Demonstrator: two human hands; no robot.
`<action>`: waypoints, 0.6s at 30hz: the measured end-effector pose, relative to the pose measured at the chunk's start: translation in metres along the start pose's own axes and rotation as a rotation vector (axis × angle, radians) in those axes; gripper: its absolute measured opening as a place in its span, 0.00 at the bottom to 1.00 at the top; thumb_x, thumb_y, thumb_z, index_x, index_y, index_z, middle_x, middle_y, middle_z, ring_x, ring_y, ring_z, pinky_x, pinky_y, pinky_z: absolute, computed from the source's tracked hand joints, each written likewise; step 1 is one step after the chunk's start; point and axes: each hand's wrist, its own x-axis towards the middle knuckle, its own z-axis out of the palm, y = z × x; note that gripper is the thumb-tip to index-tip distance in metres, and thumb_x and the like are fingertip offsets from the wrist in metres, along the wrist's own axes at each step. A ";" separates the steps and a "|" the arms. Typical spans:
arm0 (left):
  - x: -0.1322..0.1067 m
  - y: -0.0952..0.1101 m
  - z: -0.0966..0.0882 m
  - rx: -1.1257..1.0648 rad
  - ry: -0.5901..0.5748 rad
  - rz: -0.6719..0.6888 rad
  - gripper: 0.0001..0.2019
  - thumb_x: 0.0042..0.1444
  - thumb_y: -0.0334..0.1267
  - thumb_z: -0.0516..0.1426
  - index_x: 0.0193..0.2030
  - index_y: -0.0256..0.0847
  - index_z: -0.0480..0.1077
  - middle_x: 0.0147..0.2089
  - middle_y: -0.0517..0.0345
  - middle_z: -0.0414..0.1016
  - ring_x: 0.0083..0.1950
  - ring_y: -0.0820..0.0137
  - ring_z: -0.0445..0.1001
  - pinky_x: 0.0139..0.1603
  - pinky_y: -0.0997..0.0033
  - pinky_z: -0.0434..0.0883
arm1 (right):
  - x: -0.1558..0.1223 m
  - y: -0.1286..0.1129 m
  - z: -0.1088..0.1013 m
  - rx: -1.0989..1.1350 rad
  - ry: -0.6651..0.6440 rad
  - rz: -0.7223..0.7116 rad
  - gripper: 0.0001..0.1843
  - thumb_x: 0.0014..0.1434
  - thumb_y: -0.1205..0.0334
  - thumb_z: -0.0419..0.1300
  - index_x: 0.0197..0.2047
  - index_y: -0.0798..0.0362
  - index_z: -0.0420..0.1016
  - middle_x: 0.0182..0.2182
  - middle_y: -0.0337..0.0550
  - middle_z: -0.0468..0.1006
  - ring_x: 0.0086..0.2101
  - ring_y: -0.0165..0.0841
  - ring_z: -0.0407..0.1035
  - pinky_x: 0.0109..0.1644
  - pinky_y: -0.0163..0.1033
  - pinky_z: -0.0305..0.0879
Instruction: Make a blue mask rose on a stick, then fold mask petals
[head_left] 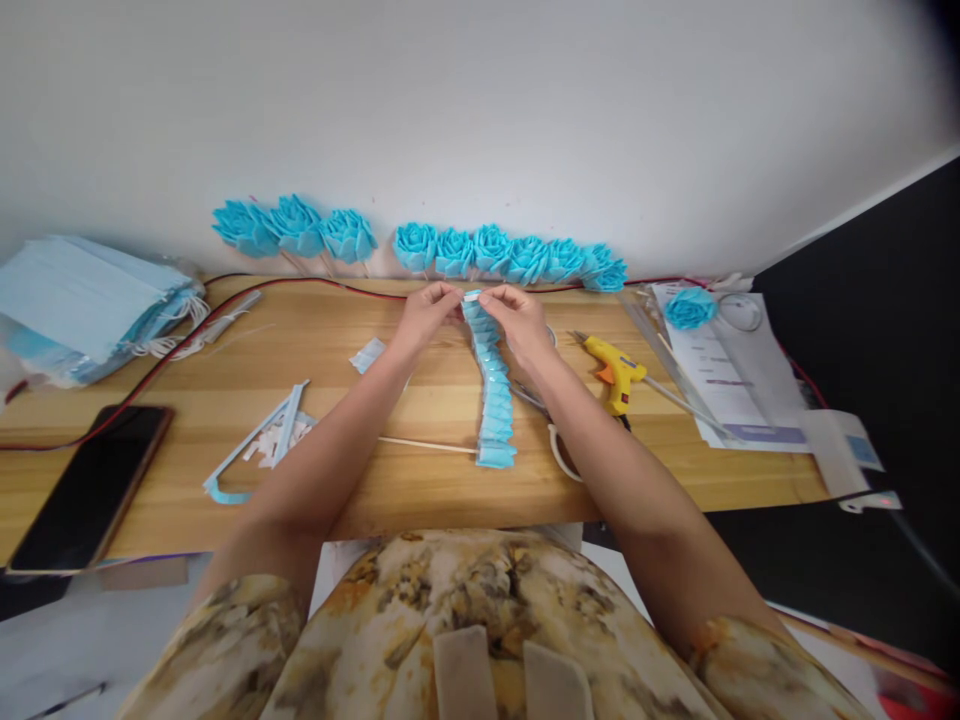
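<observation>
A long strip of overlapping blue folded petals (495, 395) lies lengthwise on the desk in front of me. At its far end, my left hand (433, 310) pinches the left side, fingers closed. My right hand (516, 315) pinches the same end from the right. A small pale patch shows between my fingertips. The near end of the strip rests on the tip of a thin wooden stick (427, 444). Scissors (559, 450) lie partly hidden under my right forearm. Right of that arm is a yellow glue gun (613, 372) with an orange trigger.
Blue flowers (491, 250) on sticks lean along the wall; another flower (690, 308) lies on papers (739, 385) at right. At left are a stack of blue face masks (75, 300), a phone (94, 485), white scraps (270, 440) and a red-black cable (161, 362).
</observation>
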 end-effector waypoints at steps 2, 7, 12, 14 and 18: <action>0.000 0.000 0.001 -0.016 -0.006 -0.009 0.06 0.60 0.36 0.61 0.33 0.37 0.71 0.29 0.59 0.77 0.32 0.72 0.76 0.41 0.71 0.74 | 0.000 0.000 0.000 -0.006 0.009 -0.003 0.13 0.51 0.50 0.68 0.32 0.51 0.78 0.32 0.38 0.80 0.35 0.32 0.72 0.44 0.38 0.70; 0.002 0.001 0.002 -0.047 -0.012 -0.036 0.07 0.63 0.36 0.57 0.36 0.36 0.74 0.31 0.57 0.77 0.32 0.72 0.76 0.42 0.71 0.74 | 0.000 0.002 0.000 0.011 0.019 -0.004 0.12 0.51 0.52 0.68 0.32 0.52 0.79 0.32 0.38 0.81 0.35 0.32 0.72 0.43 0.38 0.69; 0.005 -0.003 -0.003 -0.028 -0.027 -0.016 0.07 0.58 0.37 0.61 0.35 0.35 0.77 0.32 0.56 0.79 0.35 0.72 0.77 0.45 0.70 0.73 | 0.001 0.003 -0.002 0.014 0.025 0.007 0.12 0.51 0.51 0.67 0.32 0.51 0.78 0.32 0.37 0.81 0.34 0.31 0.71 0.43 0.38 0.69; 0.005 -0.006 -0.005 0.000 -0.039 0.006 0.06 0.55 0.37 0.64 0.36 0.35 0.78 0.33 0.56 0.80 0.36 0.71 0.77 0.47 0.69 0.73 | 0.001 0.004 -0.003 0.024 0.027 0.009 0.12 0.51 0.52 0.68 0.32 0.51 0.78 0.31 0.37 0.80 0.34 0.31 0.71 0.42 0.37 0.69; 0.006 -0.009 -0.006 0.047 -0.034 0.025 0.07 0.53 0.38 0.65 0.35 0.35 0.78 0.31 0.57 0.79 0.35 0.71 0.76 0.45 0.69 0.74 | 0.002 0.005 -0.003 0.026 0.036 0.017 0.11 0.51 0.53 0.68 0.32 0.52 0.79 0.31 0.37 0.80 0.34 0.31 0.71 0.42 0.37 0.68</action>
